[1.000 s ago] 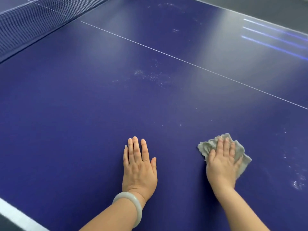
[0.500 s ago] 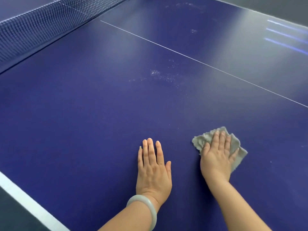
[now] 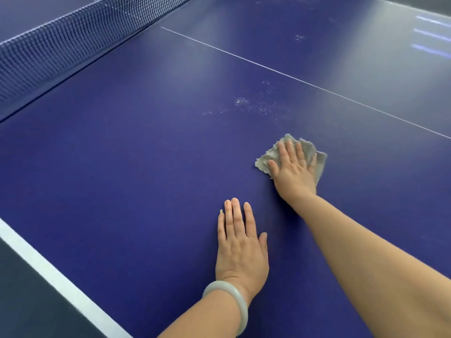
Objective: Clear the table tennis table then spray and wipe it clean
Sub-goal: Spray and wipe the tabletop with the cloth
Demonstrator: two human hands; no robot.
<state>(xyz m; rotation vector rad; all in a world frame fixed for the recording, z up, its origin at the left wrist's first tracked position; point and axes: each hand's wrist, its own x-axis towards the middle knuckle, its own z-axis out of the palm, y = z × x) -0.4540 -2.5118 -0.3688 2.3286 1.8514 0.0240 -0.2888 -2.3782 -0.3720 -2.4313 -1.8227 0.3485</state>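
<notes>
White droplets [image 3: 253,106] fleck the blue table tennis table [image 3: 122,167] beyond the crumpled grey cloth [image 3: 268,157], pressed under the flat-fingered right hand [image 3: 294,172]; the left hand [image 3: 240,247] rests flat, holding nothing.

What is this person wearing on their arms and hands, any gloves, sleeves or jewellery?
No gloves or sleeves show: both forearms are bare up to the frame edge. The left hand has a smooth, pale, whitish-green bangle round its wrist, thick and rounded like polished stone. The right hand shows no ring, watch or band.

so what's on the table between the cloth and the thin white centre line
In the head view, a scatter of whitish spray droplets lies on the blue table between the grey cloth under the right hand and the centre line.
</notes>
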